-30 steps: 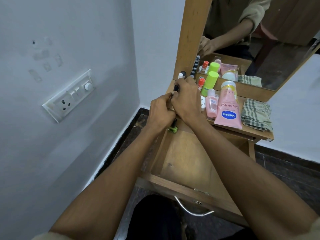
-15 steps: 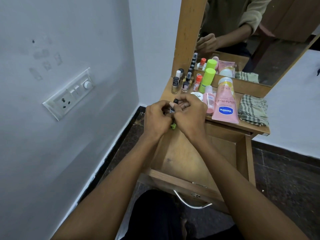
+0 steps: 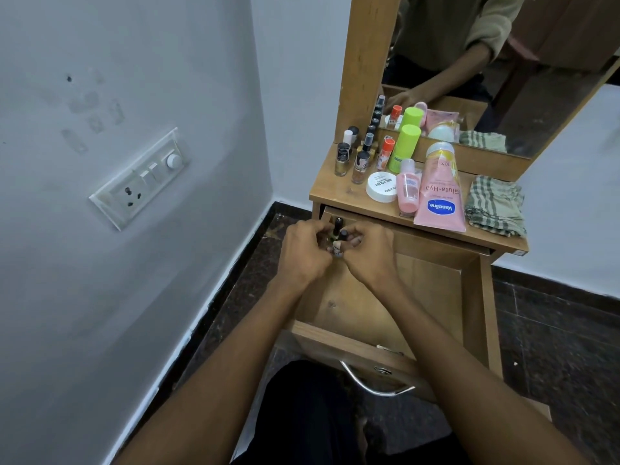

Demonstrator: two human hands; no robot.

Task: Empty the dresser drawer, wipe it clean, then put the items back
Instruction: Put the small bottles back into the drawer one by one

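The wooden drawer (image 3: 349,344) stands pulled open below the dresser top (image 3: 330,191), its bottom bare where visible. My left hand (image 3: 303,253) and my right hand (image 3: 367,255) meet at the drawer's back left corner, both closed around a small cluster of nail polish bottles (image 3: 339,234) with dark caps. On the dresser top stand more nail polish bottles (image 3: 352,157), a white jar (image 3: 380,186), a small pink bottle (image 3: 407,193), a green-capped bottle (image 3: 404,146), a pink Vaseline tube (image 3: 439,196) and a folded checked cloth (image 3: 495,206).
A mirror (image 3: 503,62) rises behind the dresser top and reflects the person's arm. A grey wall with a switch plate (image 3: 141,179) lies close on the left. The drawer's metal handle (image 3: 372,384) sits above my dark-clothed knee. Dark stone floor surrounds the dresser.
Both hands have come down from the dresser top's left edge into the drawer's back left corner, carrying the small bottles. The camera has pulled back a little.
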